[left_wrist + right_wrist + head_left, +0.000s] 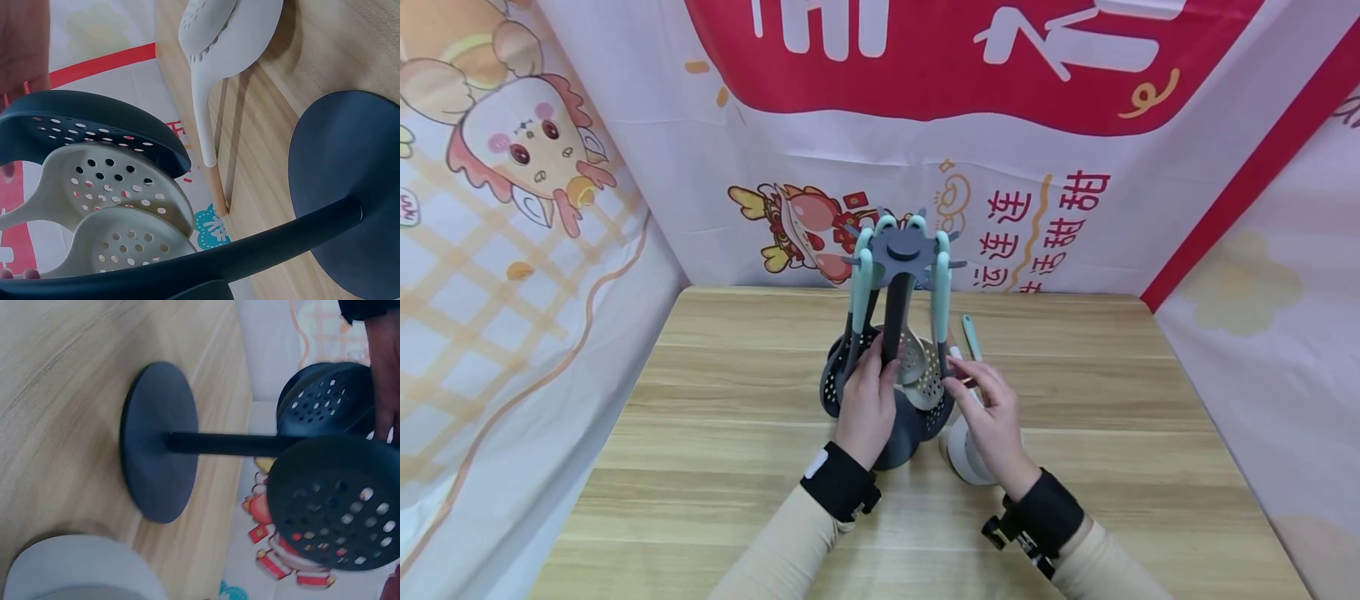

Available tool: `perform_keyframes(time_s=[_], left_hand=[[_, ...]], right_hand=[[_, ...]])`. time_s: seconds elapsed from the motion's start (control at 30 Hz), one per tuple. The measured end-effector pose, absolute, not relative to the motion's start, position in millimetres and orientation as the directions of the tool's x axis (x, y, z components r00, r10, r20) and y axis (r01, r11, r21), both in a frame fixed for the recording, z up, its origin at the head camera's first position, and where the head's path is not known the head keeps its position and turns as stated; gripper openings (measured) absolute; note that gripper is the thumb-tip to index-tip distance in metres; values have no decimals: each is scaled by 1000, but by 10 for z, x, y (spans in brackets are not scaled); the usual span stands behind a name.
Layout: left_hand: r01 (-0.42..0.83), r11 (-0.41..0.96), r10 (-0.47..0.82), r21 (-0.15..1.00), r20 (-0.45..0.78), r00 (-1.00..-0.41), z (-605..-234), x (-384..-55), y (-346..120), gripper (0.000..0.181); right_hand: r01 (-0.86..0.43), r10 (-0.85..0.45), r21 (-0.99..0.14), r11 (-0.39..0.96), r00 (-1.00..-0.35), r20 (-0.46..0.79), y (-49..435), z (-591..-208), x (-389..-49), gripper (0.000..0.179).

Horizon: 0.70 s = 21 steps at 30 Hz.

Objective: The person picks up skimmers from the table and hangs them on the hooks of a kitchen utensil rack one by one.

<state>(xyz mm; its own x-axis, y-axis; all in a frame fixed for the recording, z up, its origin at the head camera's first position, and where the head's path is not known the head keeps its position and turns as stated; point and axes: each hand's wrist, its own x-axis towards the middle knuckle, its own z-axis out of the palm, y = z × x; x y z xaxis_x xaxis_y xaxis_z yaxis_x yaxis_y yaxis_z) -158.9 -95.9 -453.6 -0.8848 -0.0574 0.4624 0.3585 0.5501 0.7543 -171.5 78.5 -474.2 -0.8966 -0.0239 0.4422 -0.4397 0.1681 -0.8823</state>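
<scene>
In the head view, a dark rotating utensil rack (904, 250) stands upright with mint-handled utensils hung around its top. My left hand (867, 408) grips its dark pole (281, 240) below the top. With thumb and fingers, my right hand (992, 412) pinches the neck of a dark slotted ladle (337, 506) hanging on the right side. Two pale slotted spoons (125, 181) hang beside that ladle in the left wrist view. More dark perforated utensils (319, 400) hang on the far side, near the left hand. The rack's round base (159, 412) rests on the table.
A white ladle (250, 44) with a wooden handle lies on the wooden table (715, 400), a white slotted spoon (203, 25) nested in its bowl. A mint handle (972, 337) shows behind the right hand. Printed cloth (842, 142) hangs behind the table's back edge.
</scene>
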Motion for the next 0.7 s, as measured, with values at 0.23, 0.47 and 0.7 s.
perform_keyframes(time_s=[0.23, 0.47, 0.7], left_hand=[[346, 564, -55, 750, 452, -890, -4545, -1590, -953, 42], [344, 608, -47, 715, 465, -884, -4540, -1592, -948, 39], [343, 612, -44, 713, 464, -885, -4530, -1587, -944, 39]], right_hand=[[-259, 81, -954, 153, -958, 274, 970, -4922, -1866, 28], [-44, 158, -979, 200, -984, 76, 1132, -5123, -1997, 38], [84, 150, -965, 248, -988, -47, 1222, -5274, -2053, 48]])
